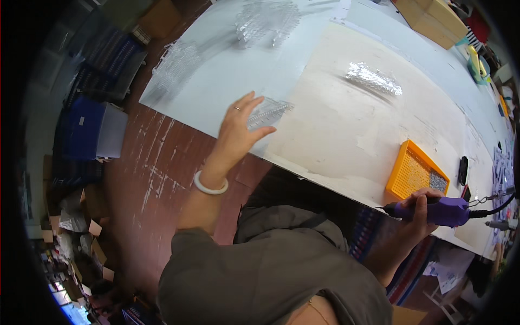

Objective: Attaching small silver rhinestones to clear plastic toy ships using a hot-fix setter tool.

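My left hand [234, 132], with a white bangle on its wrist, is over the table's near left edge. Its fingers and thumb are spread and nothing is gripped. Right beside the fingers lies a clear plastic piece [269, 114] with a ridged edge; whether they touch it I cannot tell. At the right, my right hand [418, 216] is wrapped round a purple electric screwdriver [450, 211], its thin bit pointing left. A coiled wire and a black cord run from the tool's rear. Just beyond that hand sits an orange perforated tray [402, 172] with small grey metal parts [437, 182] in one corner.
A bundle of shiny clear plastic pieces [374, 79] lies on the beige board [325, 135]. Further clear stacks stand at the far side [268, 23] and left corner [177, 65]. A black object [463, 170] lies past the tray; a cardboard box [433, 21] is far right.
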Motion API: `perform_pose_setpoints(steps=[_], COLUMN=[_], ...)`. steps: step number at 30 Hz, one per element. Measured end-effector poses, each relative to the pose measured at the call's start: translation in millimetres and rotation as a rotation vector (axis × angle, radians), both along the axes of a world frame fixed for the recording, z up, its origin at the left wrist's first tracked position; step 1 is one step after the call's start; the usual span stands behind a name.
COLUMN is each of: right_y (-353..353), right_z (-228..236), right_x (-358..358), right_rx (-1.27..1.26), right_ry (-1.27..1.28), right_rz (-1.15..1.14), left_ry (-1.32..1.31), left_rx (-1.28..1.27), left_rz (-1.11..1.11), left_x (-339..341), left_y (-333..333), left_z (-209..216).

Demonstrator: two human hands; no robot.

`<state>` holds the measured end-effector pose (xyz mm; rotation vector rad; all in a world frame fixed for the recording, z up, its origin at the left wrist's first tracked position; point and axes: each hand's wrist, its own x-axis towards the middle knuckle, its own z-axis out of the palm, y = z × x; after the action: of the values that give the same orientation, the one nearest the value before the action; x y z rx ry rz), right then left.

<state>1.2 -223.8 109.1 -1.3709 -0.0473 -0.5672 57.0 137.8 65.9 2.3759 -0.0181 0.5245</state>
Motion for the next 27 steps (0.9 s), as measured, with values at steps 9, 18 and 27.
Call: perform_pose_setpoints(steps=[9,18,27], right_y=[17.8,-7.7,-12.0], right_z=[6.2,-2.9,-4.5], right_x=[-10.2,-12.4,-11.7], right_rx=[-0.022,-0.095,-0.112], right_ry=[0.117,0.039,0.073], right_rz=[-0.216,-0.163,-0.139], left_ry=[-0.151,-0.148,-0.208], left_rx=[-0.06,-0.03,0.37], left_rz=[-0.46,-0.735,0.371], left_x=[8.3,5.0,102.3], left_y=[-65.1,-136.2,143.2], left_z=[-65.4,-44.5,8.8])
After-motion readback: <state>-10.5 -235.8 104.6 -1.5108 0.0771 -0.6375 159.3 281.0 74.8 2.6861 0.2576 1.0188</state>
